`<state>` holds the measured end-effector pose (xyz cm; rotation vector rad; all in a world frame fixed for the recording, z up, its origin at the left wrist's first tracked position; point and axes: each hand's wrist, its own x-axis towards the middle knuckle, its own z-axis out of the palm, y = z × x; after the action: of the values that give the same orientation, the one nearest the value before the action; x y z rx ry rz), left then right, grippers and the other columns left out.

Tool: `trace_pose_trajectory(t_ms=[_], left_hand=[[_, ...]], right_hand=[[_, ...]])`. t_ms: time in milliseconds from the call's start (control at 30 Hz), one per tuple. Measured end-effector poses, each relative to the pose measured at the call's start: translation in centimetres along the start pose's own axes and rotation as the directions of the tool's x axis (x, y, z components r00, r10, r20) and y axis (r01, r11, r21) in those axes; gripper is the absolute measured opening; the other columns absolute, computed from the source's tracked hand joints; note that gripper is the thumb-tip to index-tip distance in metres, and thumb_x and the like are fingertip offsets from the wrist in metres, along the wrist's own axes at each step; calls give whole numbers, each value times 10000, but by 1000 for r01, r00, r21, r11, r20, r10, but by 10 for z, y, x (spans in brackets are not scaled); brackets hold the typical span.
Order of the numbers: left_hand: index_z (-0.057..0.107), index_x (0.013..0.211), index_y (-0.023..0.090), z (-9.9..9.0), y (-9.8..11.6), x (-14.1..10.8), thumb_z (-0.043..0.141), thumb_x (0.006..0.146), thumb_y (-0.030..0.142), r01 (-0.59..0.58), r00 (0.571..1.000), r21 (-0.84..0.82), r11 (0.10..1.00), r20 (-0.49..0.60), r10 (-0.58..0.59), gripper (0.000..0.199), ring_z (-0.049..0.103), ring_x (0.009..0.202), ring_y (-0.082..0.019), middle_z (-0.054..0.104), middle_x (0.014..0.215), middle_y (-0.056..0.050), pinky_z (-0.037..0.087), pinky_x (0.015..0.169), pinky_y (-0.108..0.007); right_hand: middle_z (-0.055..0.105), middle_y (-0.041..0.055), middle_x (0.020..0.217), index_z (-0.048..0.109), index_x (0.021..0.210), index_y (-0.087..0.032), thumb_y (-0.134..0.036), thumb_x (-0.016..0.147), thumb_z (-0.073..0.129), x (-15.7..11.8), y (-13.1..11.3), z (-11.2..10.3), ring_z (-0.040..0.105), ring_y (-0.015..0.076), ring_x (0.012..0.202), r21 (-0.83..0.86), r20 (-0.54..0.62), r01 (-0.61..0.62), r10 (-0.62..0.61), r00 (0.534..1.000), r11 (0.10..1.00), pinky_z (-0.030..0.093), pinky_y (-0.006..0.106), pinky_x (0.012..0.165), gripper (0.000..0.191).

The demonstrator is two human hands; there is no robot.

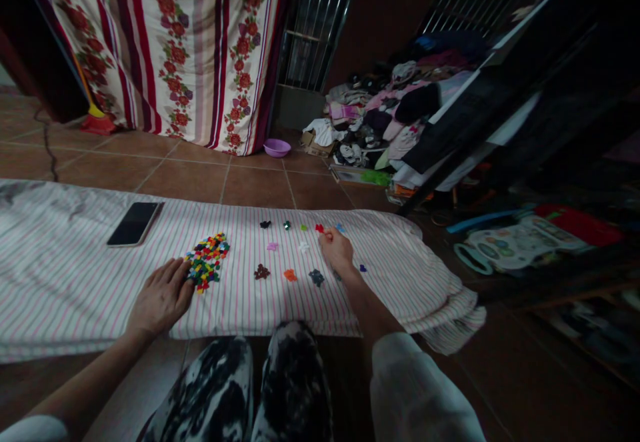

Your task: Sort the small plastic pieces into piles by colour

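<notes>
On a striped cloth (240, 302) lies a heap of small multicoloured pieces (207, 260). My left hand (163, 293) rests flat at the heap's left edge, fingers extended. Farther right, my right hand (336, 247) has its fingers pinched together beside the small red pile (319, 228); whatever is between them is too small to make out. Around it lie small single-colour piles: black (265, 225), dark green (287, 225), light green (303, 227), light blue (340, 227), pink (272, 247), white (303, 247), brown (261, 272), orange (290, 275), grey (316, 277) and dark blue (363, 268).
A phone (134, 223) lies on the cloth at the left. Beyond the cloth, a purple basin (277, 148) stands on the tiled floor near a floral curtain (200, 49). Heaped clothes (395, 105) are at the back right. My knees are at the near edge.
</notes>
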<state>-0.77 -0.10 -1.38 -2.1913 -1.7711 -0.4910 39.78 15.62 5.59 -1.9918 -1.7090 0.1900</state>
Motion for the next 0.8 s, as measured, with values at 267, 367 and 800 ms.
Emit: trace_pose_trajectory(t_ms=[267,367,800], left_hand=[[557,1236,138,4,-1,-1,343,928,365,34,999,-1,999,1,-34,438,486,1286,-299,599,1298,-148,427,1049,-472],[530,1272,131,4,-1,-1,343,925,374,65,998,-23,998,-4,-65,463,485,1288,-297,593,1302,-159,425,1054,-480],[499,1304,156,0,2,0,348,928,383,87,996,-33,996,-7,-87,464,471,1304,-281,580,1318,-144,420,1067,-465]], right_hand=[[730,76,948,717,993,-212,-296,888,520,42,25,3,666,195,895,-226,61,-92,108,992,970,442,252,714,238],[730,89,970,724,1003,-214,-304,890,519,53,30,11,667,207,912,-256,62,-96,115,991,962,455,265,724,251],[731,90,989,741,978,-218,-276,874,532,78,37,39,678,220,900,-244,82,-97,121,989,965,497,290,737,240]])
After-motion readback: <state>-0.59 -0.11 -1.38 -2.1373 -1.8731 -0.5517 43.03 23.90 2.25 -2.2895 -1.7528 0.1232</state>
